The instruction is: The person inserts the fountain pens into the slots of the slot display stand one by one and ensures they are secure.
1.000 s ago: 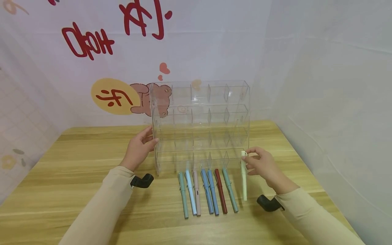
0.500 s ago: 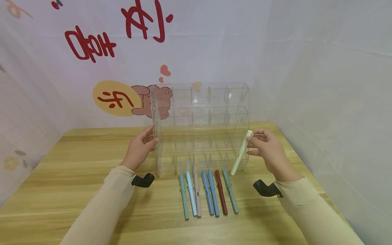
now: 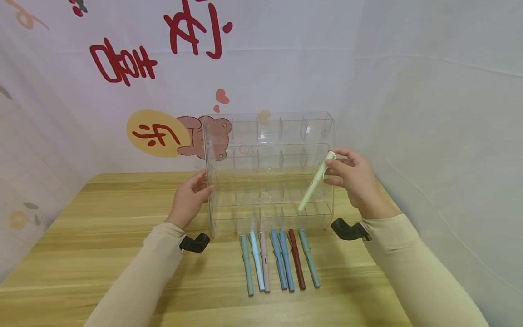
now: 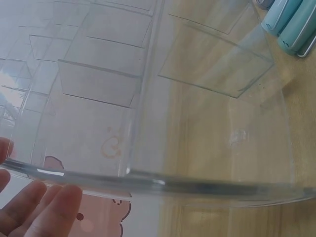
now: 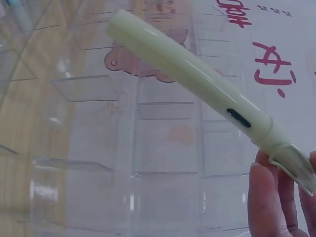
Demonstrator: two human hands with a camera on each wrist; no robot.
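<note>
A clear acrylic rack (image 3: 245,131) with divided tiers stands upright on the table. My left hand (image 3: 189,200) grips its left side wall, thumb in front; in the left wrist view the fingers (image 4: 54,212) lie behind the wall's edge. With my right hand (image 3: 355,181) I pinch a pale yellow-green pen (image 3: 315,184) by its clip end. The pen slants down to the left, in front of the rack's right part. In the right wrist view, its pale barrel (image 5: 192,76) points away from my fingertips, across the tiers.
Several capped pens lie in a row before the rack: a green pen (image 3: 246,265), a light blue pen (image 3: 257,263), a pinkish-grey pen (image 3: 264,263), blue ones, a dark red pen (image 3: 297,261) and another green pen (image 3: 309,260). A printed cloth (image 3: 286,68) hangs behind.
My right hand has lifted the pale pen from near the table up to the rack's middle tiers, and the pen has tilted from upright to slanting. My left hand stays on the rack.
</note>
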